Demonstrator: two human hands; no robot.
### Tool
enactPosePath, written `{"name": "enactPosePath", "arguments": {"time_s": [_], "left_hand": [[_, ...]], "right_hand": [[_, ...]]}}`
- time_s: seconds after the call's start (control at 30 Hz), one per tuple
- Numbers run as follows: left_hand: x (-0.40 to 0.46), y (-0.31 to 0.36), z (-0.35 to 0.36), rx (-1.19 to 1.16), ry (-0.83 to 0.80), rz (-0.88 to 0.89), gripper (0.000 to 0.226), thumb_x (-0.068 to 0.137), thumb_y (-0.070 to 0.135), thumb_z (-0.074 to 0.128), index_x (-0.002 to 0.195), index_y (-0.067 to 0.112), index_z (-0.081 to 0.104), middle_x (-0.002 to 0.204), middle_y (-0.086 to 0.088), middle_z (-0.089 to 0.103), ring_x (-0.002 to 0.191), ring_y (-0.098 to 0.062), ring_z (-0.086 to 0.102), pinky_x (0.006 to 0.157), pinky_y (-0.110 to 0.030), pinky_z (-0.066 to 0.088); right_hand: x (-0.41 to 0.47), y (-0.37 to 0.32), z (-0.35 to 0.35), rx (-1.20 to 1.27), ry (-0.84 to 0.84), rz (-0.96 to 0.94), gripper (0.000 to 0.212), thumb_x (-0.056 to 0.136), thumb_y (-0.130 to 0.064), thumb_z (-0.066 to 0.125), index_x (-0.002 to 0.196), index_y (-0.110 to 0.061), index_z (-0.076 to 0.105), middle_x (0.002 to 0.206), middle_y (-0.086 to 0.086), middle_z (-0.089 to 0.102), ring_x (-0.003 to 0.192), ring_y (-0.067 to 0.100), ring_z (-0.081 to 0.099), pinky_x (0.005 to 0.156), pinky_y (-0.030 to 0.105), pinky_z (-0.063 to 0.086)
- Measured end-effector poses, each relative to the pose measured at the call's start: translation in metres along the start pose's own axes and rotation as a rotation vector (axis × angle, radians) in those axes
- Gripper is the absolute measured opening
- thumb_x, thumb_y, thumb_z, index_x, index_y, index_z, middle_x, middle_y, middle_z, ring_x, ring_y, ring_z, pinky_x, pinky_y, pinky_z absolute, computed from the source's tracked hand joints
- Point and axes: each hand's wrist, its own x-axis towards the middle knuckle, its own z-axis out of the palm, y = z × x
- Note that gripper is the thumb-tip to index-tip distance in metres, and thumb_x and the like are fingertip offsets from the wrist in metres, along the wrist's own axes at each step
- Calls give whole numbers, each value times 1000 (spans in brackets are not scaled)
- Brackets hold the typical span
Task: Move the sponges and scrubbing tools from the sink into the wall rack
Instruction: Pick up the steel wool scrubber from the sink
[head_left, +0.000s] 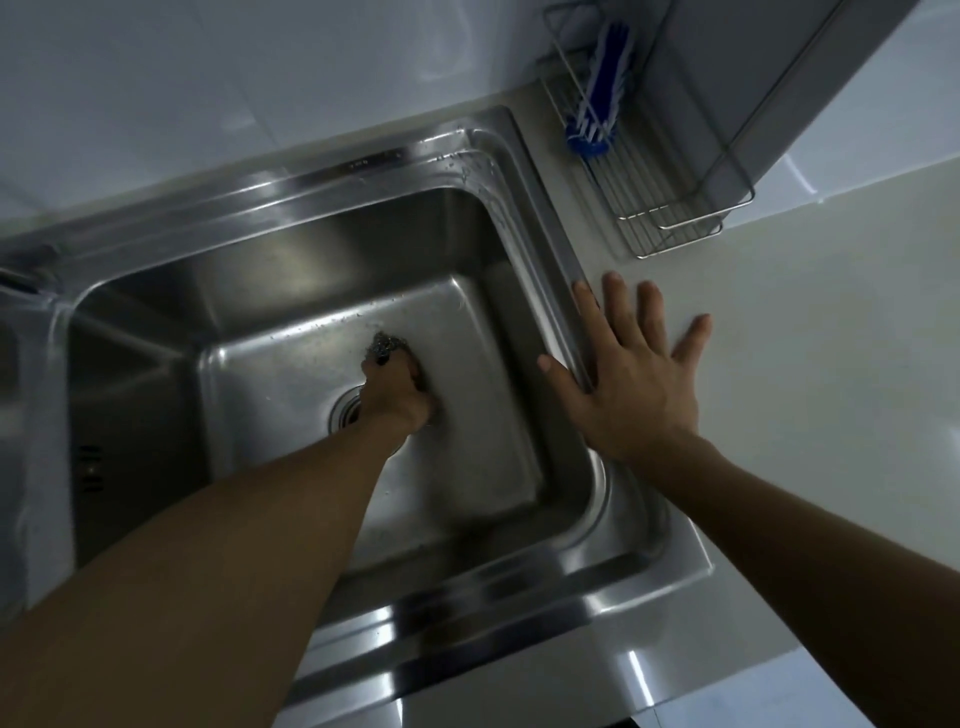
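Steel wool, or something like it, is what I take the dark, tangled scrubber (382, 347) to be; only a tuft shows past the fingertips, and the dim, slightly blurred light keeps me from being sure. My left hand (397, 397) is down on the floor of the sink (291, 291), fingers curled tight around that scrubber, just beside the drain (347, 411), which the wrist half covers. My right hand (631, 379) lies flat with fingers spread, holding nothing, its palm on the sink's right rim and its fingertips on the countertop (831, 364). The basin is brushed stainless steel, square with rounded corners and a stepped rim, and water drops bead near its far right corner. A second basin at the left is cut off by the frame, and I cannot make out what the dark fitting at the far left edge is. The countertop is smooth and pale, and glossy white tiles cover the wall behind. The wire rack (675, 208) hangs at the far right corner of the countertop, thin chrome rods forming a shelf with a rail. A blue-handled brush (602, 98) with white bristles already stands in it, leaning against the wall end.
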Motion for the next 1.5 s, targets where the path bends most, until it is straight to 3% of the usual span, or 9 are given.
{"name": "enactPosePath", "arguments": {"time_s": [0.1, 0.37, 0.5, 0.57, 0.8, 0.93, 1.1, 1.27, 1.5], "left_hand": [[-12, 12, -16, -57, 78, 79, 35, 71, 22, 79, 101, 14, 63, 122, -10, 46, 86, -28, 55, 76, -27, 43], [-55, 82, -68, -214, 223, 429, 32, 71, 26, 72, 100, 33, 59, 109, -1, 45, 91, -22, 58, 83, -33, 54], [-64, 137, -89, -226, 244, 617, 41, 72, 21, 76, 111, 29, 63, 110, -2, 46, 84, -9, 54, 69, 1, 38], [-66, 169, -95, -216, 228, 714, 45, 72, 20, 77, 114, 26, 64, 110, -3, 47, 82, 1, 49, 65, 5, 36], [-58, 264, -87, -20, 132, 916, 56, 71, 37, 75, 124, 28, 59, 114, -3, 53, 95, -16, 56, 78, -22, 46], [-42, 283, -74, 317, 135, 952, 69, 71, 53, 73, 129, 21, 56, 117, -3, 62, 106, -23, 59, 90, -34, 49], [-28, 282, -66, 577, 99, 936, 83, 79, 68, 62, 141, 14, 51, 145, -9, 47, 130, -30, 47, 110, -39, 31], [-27, 286, -66, 646, 79, 949, 74, 94, 66, 36, 145, 14, 50, 148, -9, 46, 136, -29, 41, 116, -40, 27], [-39, 261, -85, 669, 11, 891, 78, 96, 65, 29, 159, 21, 14, 166, -4, 11, 150, -33, 13, 119, -46, 18]], "right_hand": [[-1, -1, -2, 24, -3, 4, 82, 96, -80, 16, 162, -37, -8, 173, -1, -8, 157, 30, -13, 117, 71, -12], [-9, 12, -14, 215, 11, 18, 78, 97, -74, 13, 163, -35, 3, 172, -2, -9, 156, 22, -21, 124, 56, -15], [-23, 48, -18, 158, -3, 135, 75, 98, -74, 5, 163, -35, -1, 171, 1, -14, 154, 25, -24, 126, 53, -11], [-27, 55, -18, 113, -29, 136, 76, 96, -75, 0, 162, -38, -7, 170, 1, -18, 154, 25, -26, 126, 53, -9], [-25, 49, -22, 88, -33, 173, 76, 95, -77, -2, 161, -40, -10, 170, -4, -21, 154, 23, -28, 126, 50, -12], [-24, 50, -25, 96, -36, 178, 76, 95, -77, -1, 162, -40, -7, 170, -4, -19, 154, 23, -27, 126, 51, -11], [-23, 50, -26, 92, -43, 181, 77, 95, -77, 0, 162, -40, -7, 170, -4, -20, 154, 24, -28, 125, 52, -14], [-23, 50, -24, 87, -36, 179, 77, 95, -78, 0, 162, -40, -5, 170, -4, -17, 155, 25, -25, 125, 52, -13], [-23, 52, -31, 120, -108, 145, 77, 96, -77, 2, 161, -40, -11, 169, -1, -25, 152, 27, -31, 125, 53, -14]]}}
